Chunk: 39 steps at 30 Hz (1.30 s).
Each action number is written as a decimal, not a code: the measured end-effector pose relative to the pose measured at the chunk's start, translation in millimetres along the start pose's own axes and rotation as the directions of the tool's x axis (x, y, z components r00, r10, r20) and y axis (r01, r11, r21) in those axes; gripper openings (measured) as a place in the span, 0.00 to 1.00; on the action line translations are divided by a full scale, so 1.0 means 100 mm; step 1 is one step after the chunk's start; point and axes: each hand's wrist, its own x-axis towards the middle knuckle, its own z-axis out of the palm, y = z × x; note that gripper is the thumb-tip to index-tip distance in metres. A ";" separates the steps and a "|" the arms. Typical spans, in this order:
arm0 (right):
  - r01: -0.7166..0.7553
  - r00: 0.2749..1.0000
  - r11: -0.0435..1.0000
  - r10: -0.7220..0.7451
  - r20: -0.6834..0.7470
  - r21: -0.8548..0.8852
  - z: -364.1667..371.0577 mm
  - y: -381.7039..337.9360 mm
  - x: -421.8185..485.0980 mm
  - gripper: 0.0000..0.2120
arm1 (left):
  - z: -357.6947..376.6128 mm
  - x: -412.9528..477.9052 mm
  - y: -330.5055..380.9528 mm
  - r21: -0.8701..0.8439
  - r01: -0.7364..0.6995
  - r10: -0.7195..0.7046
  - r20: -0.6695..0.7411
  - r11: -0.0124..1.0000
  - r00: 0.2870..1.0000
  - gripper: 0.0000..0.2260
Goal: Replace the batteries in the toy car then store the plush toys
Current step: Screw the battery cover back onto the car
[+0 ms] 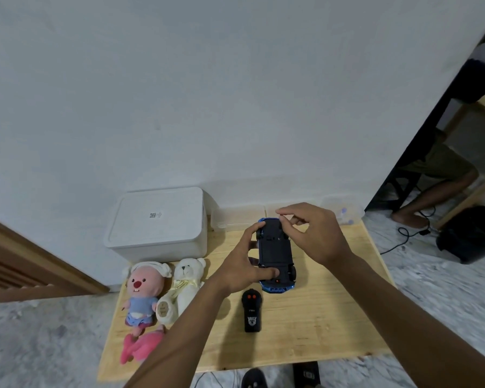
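Blue plastic toy car (276, 250) is flipped belly-up, black underside facing the camera, held over the pale wooden worktop (319, 317); left hand (244, 264) grips it from the left side, fingers wrapped round the body, thumb pressed on the underside near the closer end; right hand (317, 233) has curled fingers, thumb and forefinger pinching at the car's far edge. Can't tell if anything small sits between them.

Black handheld remote with two red buttons (252, 310) lies flat just in front of the car. Plush toys sit at the worktop's left edge: pink beaver plush in a blue shirt (141, 292), cream bear plush (186, 278) touching it, flat pink plush (140, 347) nearer the camera. Behind them, a closed white lidded plastic box (157, 222) stands against the wall; a clear plastic container (238, 217) sits beside it.
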 end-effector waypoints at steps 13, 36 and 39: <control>-0.069 0.997 0.994 0.066 0.041 0.084 0.01 -0.01 0.00 0.10 | 0.01 -0.03 -0.02 -0.016 -0.003 0.003 -0.003 1.000 1.000 0.44; 0.264 0.824 0.919 -0.057 0.563 -0.294 0.04 0.15 -0.01 0.07 | 0.13 0.02 -0.06 -0.089 0.094 -0.095 -0.007 0.992 0.995 0.44; 0.080 0.925 0.964 0.023 0.380 -0.253 -0.05 0.26 -0.03 0.03 | 0.10 0.01 -0.06 -0.100 0.091 -0.094 -0.027 0.991 0.995 0.44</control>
